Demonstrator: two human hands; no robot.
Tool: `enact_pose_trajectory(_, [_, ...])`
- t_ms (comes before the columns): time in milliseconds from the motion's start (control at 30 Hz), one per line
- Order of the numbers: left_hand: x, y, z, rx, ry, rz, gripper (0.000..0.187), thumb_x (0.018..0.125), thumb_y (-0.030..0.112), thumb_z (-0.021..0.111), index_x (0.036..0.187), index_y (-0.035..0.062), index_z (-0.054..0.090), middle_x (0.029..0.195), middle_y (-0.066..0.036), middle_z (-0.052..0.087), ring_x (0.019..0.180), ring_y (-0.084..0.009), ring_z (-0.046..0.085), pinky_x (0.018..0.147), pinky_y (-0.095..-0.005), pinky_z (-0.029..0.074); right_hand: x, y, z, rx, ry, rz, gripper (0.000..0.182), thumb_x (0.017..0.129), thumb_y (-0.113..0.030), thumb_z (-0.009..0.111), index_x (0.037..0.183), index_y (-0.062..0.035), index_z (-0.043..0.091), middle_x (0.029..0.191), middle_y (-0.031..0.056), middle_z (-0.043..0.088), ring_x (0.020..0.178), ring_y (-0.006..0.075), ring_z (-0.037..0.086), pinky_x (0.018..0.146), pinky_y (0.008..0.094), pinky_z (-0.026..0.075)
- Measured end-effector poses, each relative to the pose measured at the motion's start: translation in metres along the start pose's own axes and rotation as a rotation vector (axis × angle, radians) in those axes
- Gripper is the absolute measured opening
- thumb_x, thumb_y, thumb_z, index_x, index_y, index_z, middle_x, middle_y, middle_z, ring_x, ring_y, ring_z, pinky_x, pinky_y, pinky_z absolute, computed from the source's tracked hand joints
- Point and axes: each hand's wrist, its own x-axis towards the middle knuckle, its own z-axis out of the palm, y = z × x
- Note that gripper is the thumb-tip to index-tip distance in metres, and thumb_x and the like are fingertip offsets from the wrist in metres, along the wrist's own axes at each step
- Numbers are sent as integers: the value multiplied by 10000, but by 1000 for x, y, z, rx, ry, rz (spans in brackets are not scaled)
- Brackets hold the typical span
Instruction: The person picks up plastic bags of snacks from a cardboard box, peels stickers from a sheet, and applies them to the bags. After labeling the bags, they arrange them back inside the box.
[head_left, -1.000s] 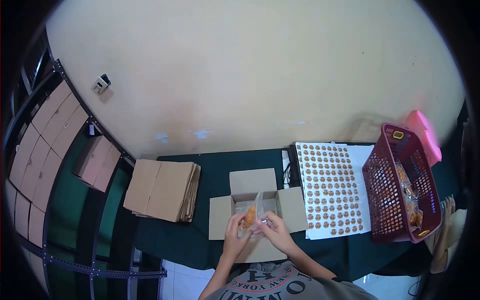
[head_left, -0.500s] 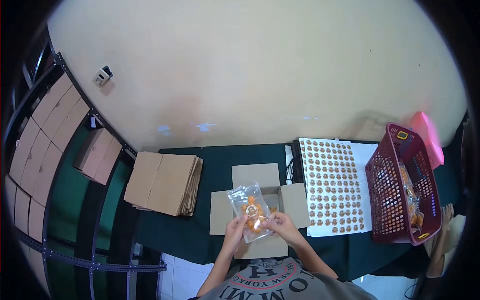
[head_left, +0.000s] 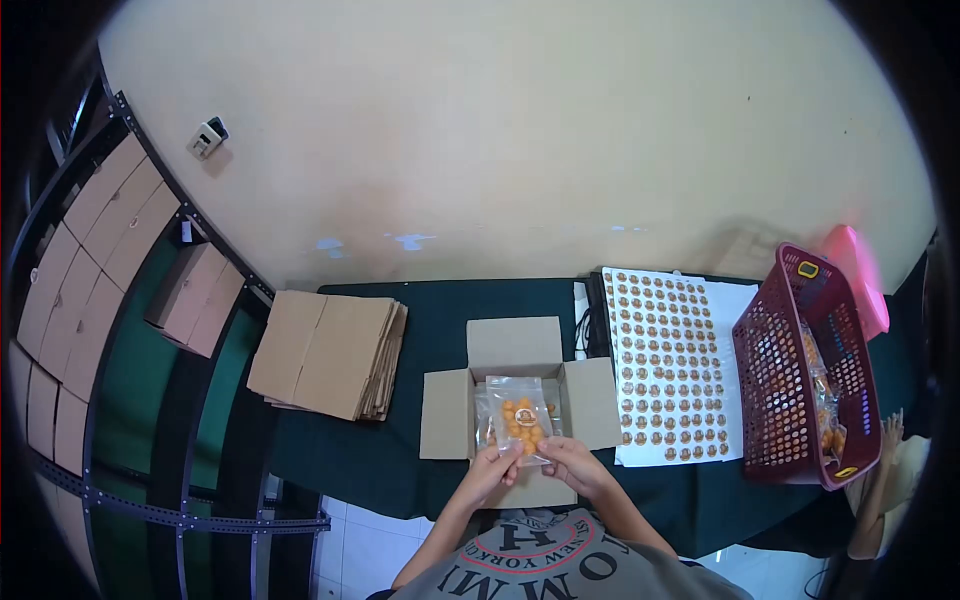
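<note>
Between my two hands is a clear plastic bag (head_left: 520, 412) of round orange snacks with a round sticker on its front. My left hand (head_left: 493, 468) pinches its lower left corner, and my right hand (head_left: 572, 464) grips the lower right. The bag is over an open cardboard box (head_left: 512, 343) whose flaps are spread out. Inside the box, partly hidden behind the held bag, another clear bag (head_left: 484, 418) shows at the left.
Flattened cardboard boxes (head_left: 318, 352) are stacked at the left, near a shelf rack (head_left: 190, 400) of closed boxes. To the right are sticker sheets (head_left: 668, 370) and a maroon basket (head_left: 790, 400) containing snack bags. Another person's hand (head_left: 892, 432) is beside the basket.
The bag has moved slightly right and straightened from a tilt, now lying over the box opening. Both my hands still hold its lower edge.
</note>
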Motion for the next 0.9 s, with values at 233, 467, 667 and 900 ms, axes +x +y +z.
enact_pose_trajectory(233, [1, -3, 2, -10, -107, -5, 335, 869, 355, 495, 949, 36, 562, 828, -42, 576, 742, -75, 546, 636, -191, 438, -11, 0, -6, -219, 4, -189, 119, 811, -146, 598, 841, -45, 543, 767, 0, 560, 665, 55, 498, 570, 190, 385])
enact_pose_trajectory(467, [0, -1, 4, 71, -82, 26, 290, 841, 294, 564, 979, 39, 567, 784, 5, 579, 700, -42, 503, 584, -178, 380, -13, 10, -6, -208, 147, -218, 177, 808, -165, 605, 906, -24, 560, 807, 20, 579, 733, 70, 525, 637, 204, 412])
enact_pose_trajectory(667, [8, -32, -12, 173, 33, 134, 515, 855, 283, 538, 1233, -23, 371, 1137, -118, 508, 980, -141, 530, 787, -238, 433, 26, 15, -27, -191, 176, -246, 227, 817, -120, 575, 991, 18, 528, 840, 53, 583, 753, 118, 578, 670, 238, 472])
enact_pose_trajectory(900, [32, -92, -74, 1071, 453, 204, 673, 820, 265, 529, 1297, -75, 196, 1315, -277, 266, 1223, -374, 282, 1010, -355, 248, 129, 68, -40, -828, 439, -320, 429, 729, -102, 633, 1058, 39, 396, 928, 171, 539, 828, 242, 580, 695, 330, 482])
